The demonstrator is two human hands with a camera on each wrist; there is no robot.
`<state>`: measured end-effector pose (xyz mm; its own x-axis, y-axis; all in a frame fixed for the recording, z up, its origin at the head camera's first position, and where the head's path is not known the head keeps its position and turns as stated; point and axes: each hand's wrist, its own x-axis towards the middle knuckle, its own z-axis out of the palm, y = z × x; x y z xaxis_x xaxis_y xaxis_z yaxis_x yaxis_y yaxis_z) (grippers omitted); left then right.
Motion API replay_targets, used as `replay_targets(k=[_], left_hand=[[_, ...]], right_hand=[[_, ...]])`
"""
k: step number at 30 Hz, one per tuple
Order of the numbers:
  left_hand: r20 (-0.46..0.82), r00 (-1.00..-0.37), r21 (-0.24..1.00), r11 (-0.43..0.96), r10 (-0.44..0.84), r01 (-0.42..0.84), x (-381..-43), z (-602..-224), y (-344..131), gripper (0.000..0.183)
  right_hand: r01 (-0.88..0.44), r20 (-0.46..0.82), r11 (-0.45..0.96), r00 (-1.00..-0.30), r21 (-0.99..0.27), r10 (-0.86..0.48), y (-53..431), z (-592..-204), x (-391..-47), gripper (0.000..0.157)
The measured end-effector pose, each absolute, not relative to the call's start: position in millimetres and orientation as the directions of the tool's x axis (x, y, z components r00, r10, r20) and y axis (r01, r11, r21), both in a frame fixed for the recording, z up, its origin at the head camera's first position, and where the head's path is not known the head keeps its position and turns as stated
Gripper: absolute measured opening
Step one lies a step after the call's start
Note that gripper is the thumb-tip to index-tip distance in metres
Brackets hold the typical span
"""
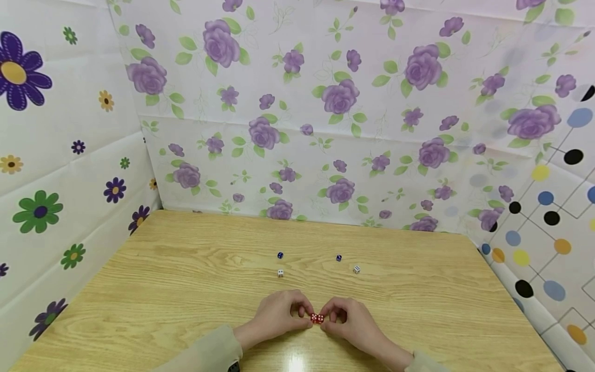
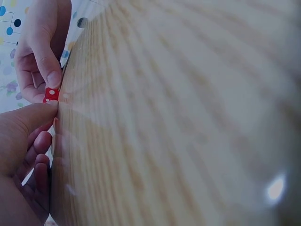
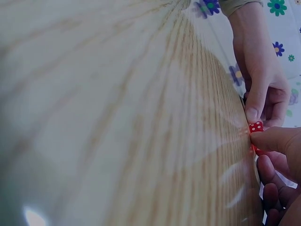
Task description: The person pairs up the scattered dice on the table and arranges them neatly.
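Observation:
Two red dice with white pips sit side by side on the wooden table, low in the middle of the head view. My left hand (image 1: 281, 312) pinches the left red die (image 1: 313, 318) between thumb and fingers. From the other side, my right hand (image 1: 355, 325) pinches the right red die (image 1: 321, 319) the same way. The dice appear to touch each other. In the left wrist view a red die (image 2: 52, 93) shows between the two thumbs, partly covered. The right wrist view also has a red die (image 3: 256, 126) by the fingertips.
Beyond the hands lie a blue die (image 1: 280, 255) and a white die (image 1: 280, 273) on the left. Another blue die (image 1: 339, 258) and white die (image 1: 356, 269) lie to the right. Flower-patterned cloth (image 1: 297, 155) walls the back of the wooden table (image 1: 209, 268).

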<state>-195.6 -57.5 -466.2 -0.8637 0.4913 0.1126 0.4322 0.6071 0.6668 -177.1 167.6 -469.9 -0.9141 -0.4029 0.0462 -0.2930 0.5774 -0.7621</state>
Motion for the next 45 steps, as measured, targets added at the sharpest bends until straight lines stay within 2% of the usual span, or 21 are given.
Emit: replay_targets(k=[32,35,41,45], left_hand=[[0.097,-0.861,0.669,0.608,0.499,0.427,-199.7,-469.3,-57.0,0.017],[0.081,-0.849,0.697,0.579,0.522,0.423,-203.0,-468.4,-59.0,0.021],[0.015,-0.789,0.834,0.428,0.614,0.349,-218.6,-457.3,-72.7,0.026],[0.038,-0.782,0.812,0.437,0.622,0.387,-233.0,-444.8,-84.3,0.022]], right_hand=[[-0.279,0.027,0.585,-0.916,-0.762,-0.401,169.4,-468.1,-179.4,0.011],[-0.278,0.026,0.587,-0.916,-0.76,-0.4,170.1,-469.0,-179.2,0.011],[-0.285,0.027,0.582,-0.912,-0.762,-0.41,169.9,-470.9,-179.7,0.011],[-0.29,0.033,0.58,-0.911,-0.761,-0.412,169.5,-471.2,-180.0,0.011]])
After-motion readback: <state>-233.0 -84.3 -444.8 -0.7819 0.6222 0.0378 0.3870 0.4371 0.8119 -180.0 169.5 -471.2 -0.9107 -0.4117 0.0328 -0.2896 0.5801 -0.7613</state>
